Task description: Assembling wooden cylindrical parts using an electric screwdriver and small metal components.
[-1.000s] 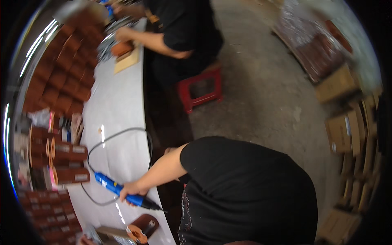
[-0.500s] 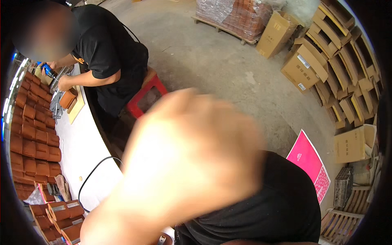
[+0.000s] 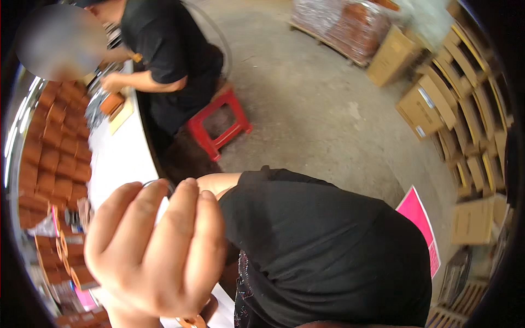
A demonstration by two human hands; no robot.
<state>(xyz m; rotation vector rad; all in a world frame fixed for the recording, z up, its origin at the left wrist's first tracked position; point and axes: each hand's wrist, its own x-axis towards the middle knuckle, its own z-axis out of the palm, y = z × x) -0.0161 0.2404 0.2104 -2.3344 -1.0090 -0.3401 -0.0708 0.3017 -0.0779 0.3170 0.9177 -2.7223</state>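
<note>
Found left hand (image 3: 156,249) shifted leftward since half a second earlier, curled, grip undeterminable. Could not see right hand; judged work at surface (image 3: 117,158) interrupted.

Floor (image 3: 306,104): bare grey concrete, scuffed with paler patches
Light: bright white strips (image 3: 11,145) along the left edge (bent by the lens)
Furniture: long white tabletop (image 3: 117,161), low red stool (image 3: 203,136) beside it
Far side: plastic-wrapped load (image 3: 355,27) on a pallet (image 3: 328,44)
Right side: cardboard boxes (image 3: 424,109), many stacked
</note>
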